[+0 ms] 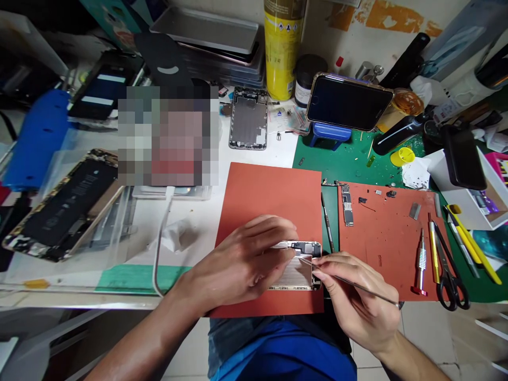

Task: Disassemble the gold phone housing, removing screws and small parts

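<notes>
An opened phone housing lies sideways on a red-brown mat, near the front edge of the table. My left hand reaches over its left part, fingers bent and closed around its upper side; the palm hides much of the housing. Between the thumb and fingers of my right hand is a thin metal tool, pinched like a pen. Its fine tip points left, over the upper right inside of the housing, close to my left fingertips. My right fingertips are at the housing's right end.
A second red-brown mat on the right bears a circuit board, a screwdriver and scissors. A phone stands on a blue holder behind. A white cable hangs at the left.
</notes>
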{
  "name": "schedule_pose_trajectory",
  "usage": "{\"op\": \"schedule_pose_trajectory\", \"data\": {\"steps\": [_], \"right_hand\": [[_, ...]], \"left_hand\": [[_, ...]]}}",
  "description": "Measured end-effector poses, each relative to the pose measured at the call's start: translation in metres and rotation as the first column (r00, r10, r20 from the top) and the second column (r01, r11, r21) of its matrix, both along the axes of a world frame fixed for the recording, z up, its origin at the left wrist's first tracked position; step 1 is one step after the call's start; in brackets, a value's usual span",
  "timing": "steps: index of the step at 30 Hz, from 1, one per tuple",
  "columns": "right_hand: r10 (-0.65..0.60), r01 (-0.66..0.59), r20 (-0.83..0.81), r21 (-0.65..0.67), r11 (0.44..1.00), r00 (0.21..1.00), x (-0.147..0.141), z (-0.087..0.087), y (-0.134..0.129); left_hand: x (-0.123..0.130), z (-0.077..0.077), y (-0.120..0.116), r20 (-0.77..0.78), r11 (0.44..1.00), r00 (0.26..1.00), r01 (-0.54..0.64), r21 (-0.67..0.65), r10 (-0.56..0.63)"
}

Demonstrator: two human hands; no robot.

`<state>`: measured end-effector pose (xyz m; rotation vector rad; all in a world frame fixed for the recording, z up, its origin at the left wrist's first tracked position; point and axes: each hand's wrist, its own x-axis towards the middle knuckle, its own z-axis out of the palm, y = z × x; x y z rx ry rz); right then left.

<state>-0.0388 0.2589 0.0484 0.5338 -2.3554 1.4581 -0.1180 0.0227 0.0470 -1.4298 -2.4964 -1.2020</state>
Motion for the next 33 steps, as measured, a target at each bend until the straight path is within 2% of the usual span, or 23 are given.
{"op": "schedule_pose_trajectory", "data": {"steps": [8, 15, 19, 33], "right_hand": [[0.061, -0.056, -0.080, 0.064, 0.996, 0.995, 0.007, -0.006, 0.003], [0.045, -0.032, -0.104, 0.119, 0.992, 0.994, 0.014, -0.012, 0.005], [0.052, -0.041, -0.105, 0.107, 0.993, 0.993, 0.014, -0.016, 0.006], [0.027, -0.008, -0.138, 0.134, 0.991, 0.990, 0.010, -0.010, 0.002]], "left_hand": [[-0.001, 0.001, 0.002, -0.012, 1.000, 1.000, -0.003, 0.002, 0.003], [-0.001, -0.001, 0.003, -0.020, 1.000, 1.000, -0.002, 0.001, 0.002], [-0.002, 0.001, 0.003, -0.032, 1.000, 0.999, -0.014, -0.016, 0.013], [-0.001, -0.003, 0.003, -0.073, 0.999, 0.997, -0.029, -0.036, 0.027]]}}
